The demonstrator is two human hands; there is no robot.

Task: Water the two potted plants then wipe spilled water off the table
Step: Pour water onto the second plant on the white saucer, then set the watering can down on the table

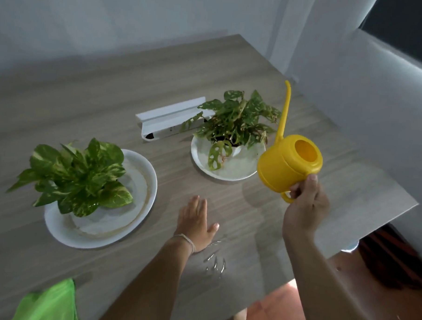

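My right hand (306, 205) grips the handle of a yellow watering can (287, 163), held in the air right of the far plant with its long spout pointing up and away. That plant with holed leaves (235, 122) stands in a white saucer (231, 171). A variegated leafy plant (78, 176) sits on a larger white saucer (130, 219) at the left. My left hand (196, 222) lies flat on the wooden table (111, 95), fingers spread. Spilled water drops (215, 261) glisten just right of my left wrist. A green cloth (49, 302) lies at the near left corner.
A white rectangular holder (168, 119) lies behind the plants, touching the far plant's leaves. The table's right edge runs diagonally close to my right arm, with reddish floor (394, 264) below. Grey walls and a curtain stand behind and to the right.
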